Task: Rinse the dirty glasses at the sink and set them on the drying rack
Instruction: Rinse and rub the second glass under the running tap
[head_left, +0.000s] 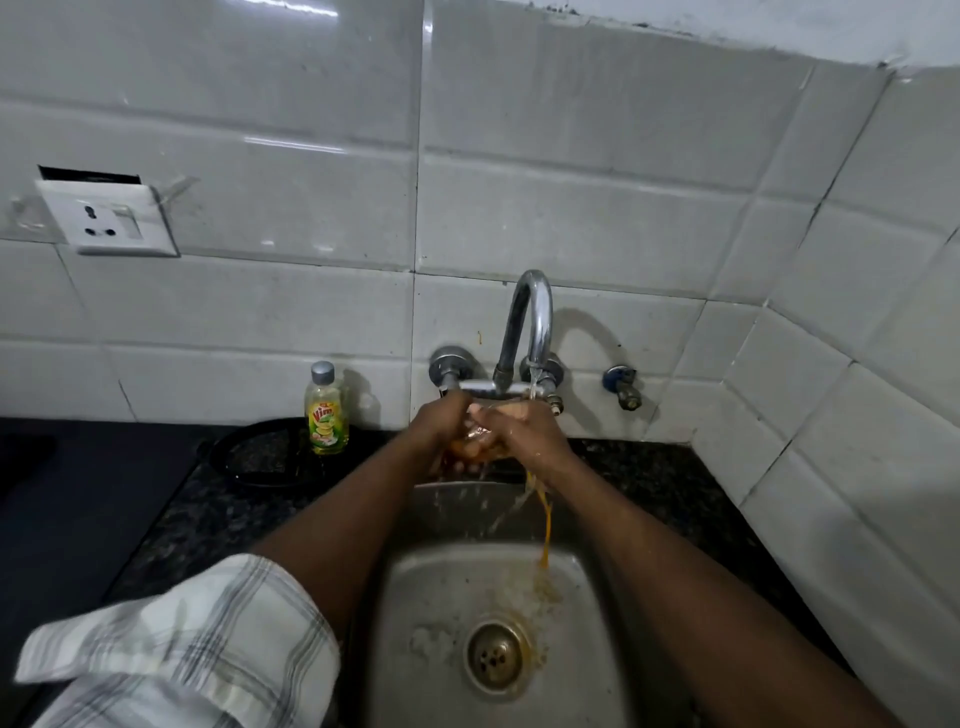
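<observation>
Under the chrome tap both my hands wrap one clear glass stained orange-brown. My left hand grips its left side. On the right side, my right hand curls around it, and most of the glass is hidden by fingers. Water runs from the spout onto the glass. An orange stream falls from it into the steel sink, staining the basin near the drain.
A dish soap bottle stands on the dark granite counter left of the tap, beside a black round plate. A wall socket sits upper left. White tiled walls close in behind and on the right.
</observation>
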